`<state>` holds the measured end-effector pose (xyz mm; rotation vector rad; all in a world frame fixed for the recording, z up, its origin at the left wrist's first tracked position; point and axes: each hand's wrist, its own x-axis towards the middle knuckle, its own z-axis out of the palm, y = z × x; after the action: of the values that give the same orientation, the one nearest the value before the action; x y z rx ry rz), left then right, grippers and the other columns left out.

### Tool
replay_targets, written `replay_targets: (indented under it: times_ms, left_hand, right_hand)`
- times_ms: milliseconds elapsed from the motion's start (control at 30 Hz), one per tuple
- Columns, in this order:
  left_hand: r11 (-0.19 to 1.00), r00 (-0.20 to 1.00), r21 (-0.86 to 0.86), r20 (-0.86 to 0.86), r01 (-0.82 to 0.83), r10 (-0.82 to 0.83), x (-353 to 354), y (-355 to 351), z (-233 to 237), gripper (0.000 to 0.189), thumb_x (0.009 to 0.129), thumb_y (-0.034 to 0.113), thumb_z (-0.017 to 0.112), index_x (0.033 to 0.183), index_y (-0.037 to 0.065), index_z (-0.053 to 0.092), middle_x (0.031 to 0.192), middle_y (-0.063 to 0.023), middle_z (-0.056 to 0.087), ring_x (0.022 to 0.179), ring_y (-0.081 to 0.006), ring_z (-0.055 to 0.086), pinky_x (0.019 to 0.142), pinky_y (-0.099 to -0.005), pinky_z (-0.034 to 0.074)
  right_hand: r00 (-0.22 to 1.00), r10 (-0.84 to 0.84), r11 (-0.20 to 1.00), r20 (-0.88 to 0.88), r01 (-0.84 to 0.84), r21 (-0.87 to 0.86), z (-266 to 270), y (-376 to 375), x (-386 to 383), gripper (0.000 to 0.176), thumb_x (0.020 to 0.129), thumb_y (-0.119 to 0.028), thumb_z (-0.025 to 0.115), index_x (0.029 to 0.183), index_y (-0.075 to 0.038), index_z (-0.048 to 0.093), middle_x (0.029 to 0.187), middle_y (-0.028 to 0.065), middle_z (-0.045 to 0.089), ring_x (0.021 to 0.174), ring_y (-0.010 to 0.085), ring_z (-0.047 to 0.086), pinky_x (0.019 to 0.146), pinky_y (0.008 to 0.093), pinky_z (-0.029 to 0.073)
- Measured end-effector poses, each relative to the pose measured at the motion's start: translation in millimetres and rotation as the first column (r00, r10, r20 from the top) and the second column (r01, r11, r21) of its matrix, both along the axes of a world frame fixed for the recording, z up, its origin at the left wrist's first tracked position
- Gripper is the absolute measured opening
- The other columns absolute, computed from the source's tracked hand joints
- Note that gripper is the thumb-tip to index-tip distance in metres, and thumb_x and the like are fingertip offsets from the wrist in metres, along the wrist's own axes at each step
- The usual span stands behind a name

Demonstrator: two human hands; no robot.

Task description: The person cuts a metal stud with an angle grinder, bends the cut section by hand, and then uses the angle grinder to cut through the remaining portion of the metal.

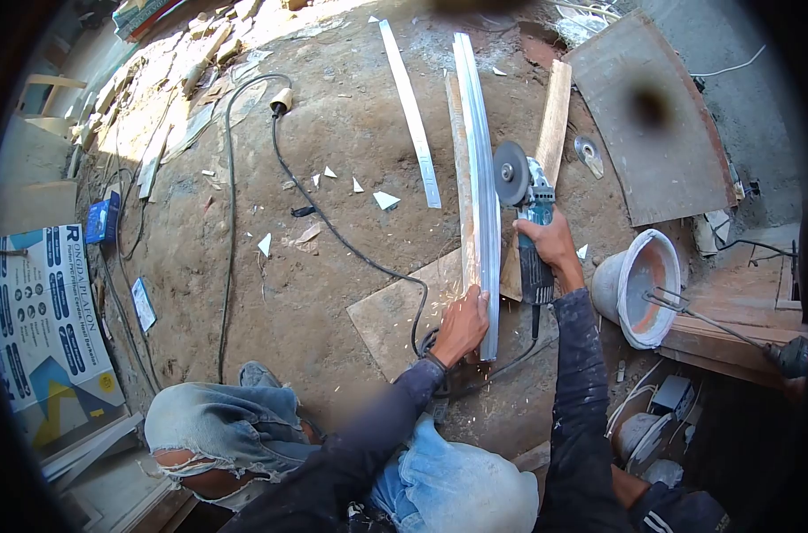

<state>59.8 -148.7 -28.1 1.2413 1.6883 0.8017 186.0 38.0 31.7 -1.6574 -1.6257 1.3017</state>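
My right hand is wrapped round an angle grinder, its grey disc raised at the upper left of the tool. The disc overlaps the edge of a bundle of long, shiny metal profiles. Near the lower end of that bundle, my left hand is closed on the profiles. Orange sparks are scattered around my left hand and down towards my knees. Under the profiles lie a wooden strip and a flat board on the dirt floor.
A whitish bucket with a mixing rod in it stands at right, by another person's arm. A black cable loops across the dirt at left. Beyond lie a white strip and a large panel.
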Motion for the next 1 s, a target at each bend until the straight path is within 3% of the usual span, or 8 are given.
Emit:
replay_targets:
  times_ms: [67,133,400,767,833,1000]
  left_hand:
    - [1.0,1.0,-0.014,0.007,0.004,-0.004,0.1,0.7,-0.8,0.028,0.105,0.026,0.043,0.109,-0.001,0.051,0.084,-0.0341,0.062,0.084,-0.054,0.061,0.073,-0.0593,0.045]
    - [1.0,1.0,-0.028,0.012,0.009,-0.008,0.3,0.4,-0.5,0.028,0.105,0.026,0.043,0.108,-0.001,0.05,0.084,-0.034,0.062,0.084,-0.054,0.06,0.073,-0.0591,0.045]
    - [0.999,0.999,0.027,0.031,-0.023,0.022,0.5,0.5,-0.6,0.027,0.105,0.025,0.043,0.108,-0.001,0.05,0.084,-0.0337,0.062,0.082,-0.0536,0.06,0.07,-0.059,0.045]
    - [0.999,0.998,-0.029,0.054,-0.039,0.041,-0.2,-1.0,6.7,0.024,0.105,0.024,0.043,0.106,0.0,0.049,0.083,-0.0332,0.062,0.082,-0.0539,0.06,0.071,-0.0595,0.044]
    - [0.999,0.997,-0.006,0.06,-0.042,0.042,1.6,0.3,2.7,0.024,0.105,0.024,0.043,0.107,0.0,0.049,0.083,-0.0329,0.062,0.082,-0.0538,0.06,0.071,-0.0593,0.044]
    - [0.999,0.998,-0.039,0.053,-0.019,0.021,1.1,-0.5,0.2,0.026,0.105,0.025,0.043,0.108,0.0,0.05,0.084,-0.0323,0.062,0.083,-0.0532,0.06,0.071,-0.0587,0.045]
  right_hand:
    - [1.0,0.004,1.0,0.003,-0.004,0.004,-2.5,3.7,0.9,0.046,0.075,-0.015,0.08,0.112,0.006,0.061,0.094,0.009,0.069,0.078,0.0153,0.066,0.07,0.0299,0.054]
    - [0.999,-0.019,1.0,-0.028,0.019,0.024,1.3,4.5,-3.1,0.033,0.078,-0.013,0.078,0.103,0.001,0.062,0.084,0.0045,0.067,0.069,0.0134,0.063,0.064,0.0284,0.052]
    - [0.999,-0.022,0.999,-0.03,0.022,0.024,6.1,11.7,-9.3,0.034,0.077,-0.013,0.078,0.103,0.002,0.061,0.082,0.0042,0.066,0.066,0.0129,0.062,0.062,0.0284,0.051]
    - [0.999,0.031,0.998,0.023,-0.032,0.052,-1.2,16.1,-3.4,0.029,0.078,-0.011,0.077,0.1,0.0,0.062,0.081,0.0035,0.066,0.065,0.0127,0.062,0.06,0.0286,0.051]
    - [0.999,0.017,0.999,-0.045,-0.019,-0.041,-3.4,17.7,-1.3,0.038,0.075,-0.016,0.079,0.105,0.003,0.065,0.087,0.0059,0.069,0.074,0.0143,0.063,0.067,0.0306,0.052]
    - [1.0,0.004,1.0,-0.023,-0.004,-0.014,-3.1,21.3,-4.4,0.037,0.075,-0.015,0.079,0.105,0.003,0.065,0.087,0.0055,0.069,0.073,0.0138,0.063,0.066,0.0298,0.051]
